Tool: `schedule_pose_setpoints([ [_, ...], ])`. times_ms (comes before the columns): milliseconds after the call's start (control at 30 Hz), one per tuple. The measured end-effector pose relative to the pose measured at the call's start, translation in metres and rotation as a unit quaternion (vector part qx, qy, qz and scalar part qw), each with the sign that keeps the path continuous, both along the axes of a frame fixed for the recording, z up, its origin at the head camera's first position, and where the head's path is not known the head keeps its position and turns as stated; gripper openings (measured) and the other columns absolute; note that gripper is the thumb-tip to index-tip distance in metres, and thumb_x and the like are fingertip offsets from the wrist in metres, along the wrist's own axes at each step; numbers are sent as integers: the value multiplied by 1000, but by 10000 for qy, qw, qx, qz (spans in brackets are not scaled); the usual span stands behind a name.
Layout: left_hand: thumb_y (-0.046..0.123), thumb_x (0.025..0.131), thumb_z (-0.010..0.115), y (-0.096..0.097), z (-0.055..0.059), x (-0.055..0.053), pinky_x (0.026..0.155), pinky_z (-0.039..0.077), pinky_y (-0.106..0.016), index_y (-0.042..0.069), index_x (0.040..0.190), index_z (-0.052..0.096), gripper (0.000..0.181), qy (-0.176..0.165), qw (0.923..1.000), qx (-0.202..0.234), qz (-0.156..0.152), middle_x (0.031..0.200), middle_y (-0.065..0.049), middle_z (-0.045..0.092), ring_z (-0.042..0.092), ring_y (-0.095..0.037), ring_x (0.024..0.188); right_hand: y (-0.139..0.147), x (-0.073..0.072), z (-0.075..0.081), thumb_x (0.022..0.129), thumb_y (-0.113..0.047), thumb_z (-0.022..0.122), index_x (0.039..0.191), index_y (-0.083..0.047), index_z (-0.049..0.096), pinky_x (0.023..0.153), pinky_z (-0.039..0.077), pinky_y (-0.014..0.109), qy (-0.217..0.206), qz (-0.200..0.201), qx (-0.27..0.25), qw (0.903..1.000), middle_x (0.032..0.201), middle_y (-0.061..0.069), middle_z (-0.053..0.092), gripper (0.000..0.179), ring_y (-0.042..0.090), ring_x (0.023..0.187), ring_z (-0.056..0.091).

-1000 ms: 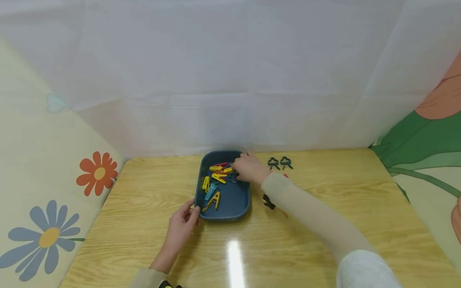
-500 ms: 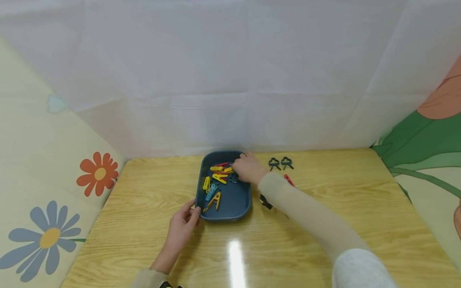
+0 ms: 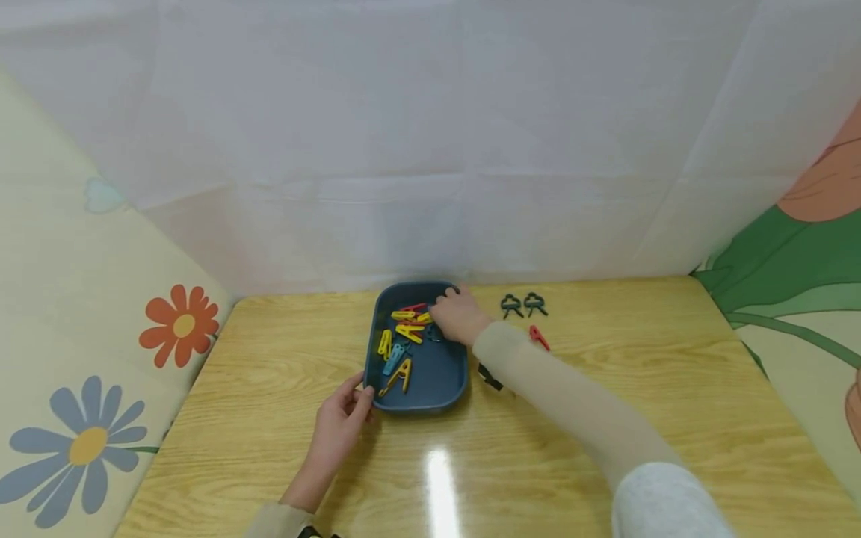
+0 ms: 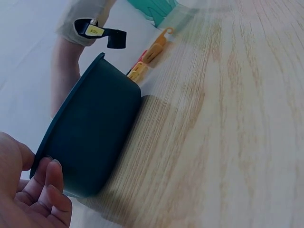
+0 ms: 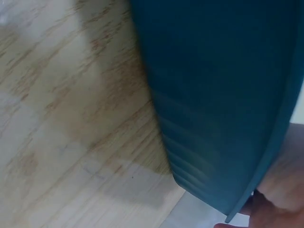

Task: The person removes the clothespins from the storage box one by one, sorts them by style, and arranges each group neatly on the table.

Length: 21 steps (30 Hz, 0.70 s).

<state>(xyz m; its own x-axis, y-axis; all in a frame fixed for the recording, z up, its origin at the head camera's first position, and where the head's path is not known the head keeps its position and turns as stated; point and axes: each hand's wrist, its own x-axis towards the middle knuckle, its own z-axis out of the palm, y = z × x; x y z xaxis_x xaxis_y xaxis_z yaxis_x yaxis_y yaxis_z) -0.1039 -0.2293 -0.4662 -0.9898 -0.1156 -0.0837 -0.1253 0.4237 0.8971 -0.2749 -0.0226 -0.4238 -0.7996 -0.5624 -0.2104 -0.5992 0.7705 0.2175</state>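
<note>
A dark blue tray rests on the wooden table, holding several clips toward its left and far sides. Among them are a yellow clothespin, a light blue clothespin and an orange-yellow spring clip. My left hand pinches the tray's near left corner; the left wrist view shows its fingers under the rim. My right hand reaches over the far right rim, fingers bent down inside by a yellow clip and a dark clip. Whether they hold anything I cannot tell, as the knuckles hide the fingertips.
Right of the tray, two dark clips stand side by side near the back edge, and a red clothespin lies nearer. The left wrist view shows an orange clip and a yellow clip beyond the tray. White sheeting hangs behind the table.
My right hand and forearm have shifted slightly left, uncovering more of the red clothespin on the table. The left hand and the tray stay put.
</note>
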Motion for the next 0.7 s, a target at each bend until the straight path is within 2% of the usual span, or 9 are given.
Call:
schedule_pose_setpoints([
  [300, 19, 110, 55, -1, 0, 1, 60, 50, -25, -2, 148, 52, 44, 12, 10000, 25, -14, 92, -14, 66, 62, -18, 77, 0, 0, -5, 104, -28, 65, 139, -22, 66, 116, 36, 52, -45, -16, -146, 9999, 135, 3, 66, 35, 28, 126, 56],
  [533, 19, 110, 55, -1, 1, 0, 56, 48, -25, -1, 148, 52, 43, 18, 10000, 19, -50, 93, -15, 66, 61, -17, 76, -1, 1, -3, 105, -25, 64, 124, -22, 74, 117, 33, 53, -55, -72, -161, 9998, 127, 3, 70, 23, 27, 122, 56],
  [700, 19, 110, 54, -1, 0, 0, 57, 49, -25, -1, 148, 53, 43, 29, 10000, 45, -52, 92, -15, 66, 61, -17, 76, -2, 1, -3, 104, -25, 65, 121, -22, 75, 117, 31, 54, -97, -56, -99, 9999, 124, 2, 71, 20, 26, 121, 56],
])
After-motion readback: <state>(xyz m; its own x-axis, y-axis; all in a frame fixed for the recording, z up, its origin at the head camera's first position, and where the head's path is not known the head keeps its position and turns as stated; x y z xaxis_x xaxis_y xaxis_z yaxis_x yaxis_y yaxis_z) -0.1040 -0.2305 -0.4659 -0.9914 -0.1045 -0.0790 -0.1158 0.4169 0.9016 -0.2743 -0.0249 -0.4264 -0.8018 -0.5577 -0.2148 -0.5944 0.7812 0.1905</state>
